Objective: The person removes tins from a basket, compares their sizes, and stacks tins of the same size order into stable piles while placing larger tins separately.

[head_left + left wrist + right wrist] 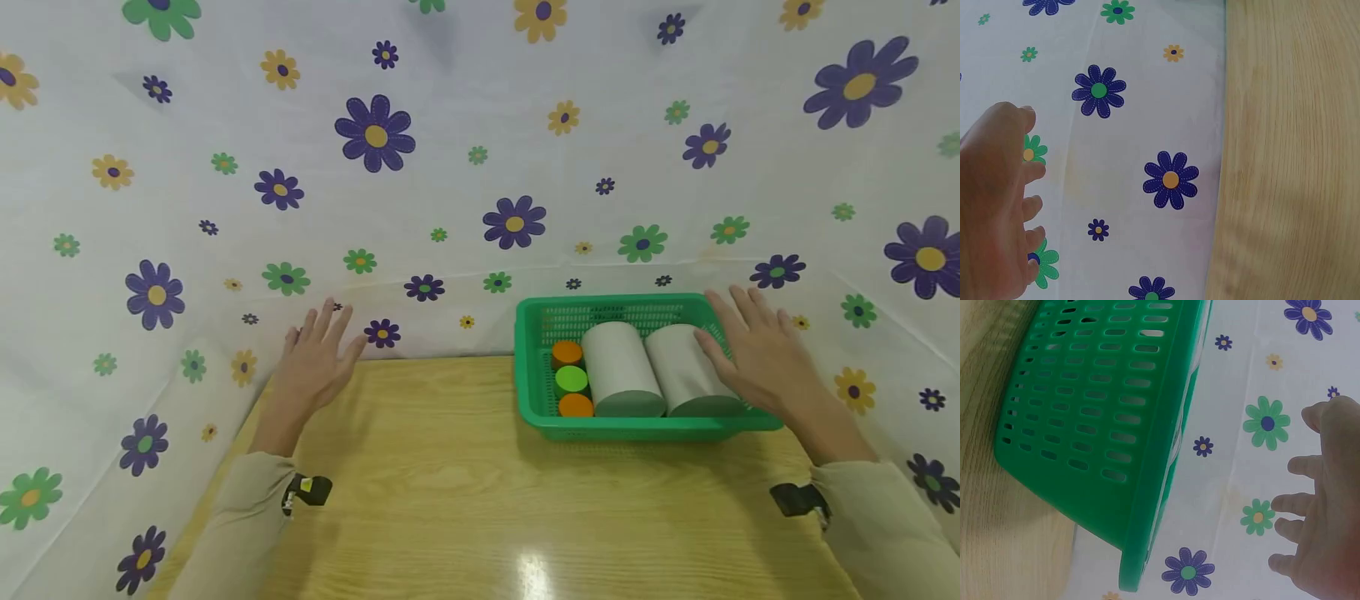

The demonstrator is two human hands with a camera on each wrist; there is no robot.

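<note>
Green slotted basket (645,429) ahead at one o'clock; left hand (317,358), right hand (768,354) outstretched, holding nothing; a tilt could roll its white cylinders (622,367).

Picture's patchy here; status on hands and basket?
Left hand open, empty. Right hand open, empty, partly hiding green basket. Two white cylinders inside; nothing else in the way.

A creased beige cloth left sleeve (236,518) and matching right sleeve (885,521) meet a yellow-marked black left wrist camera (318,491) and black right wrist camera (793,500).
</note>
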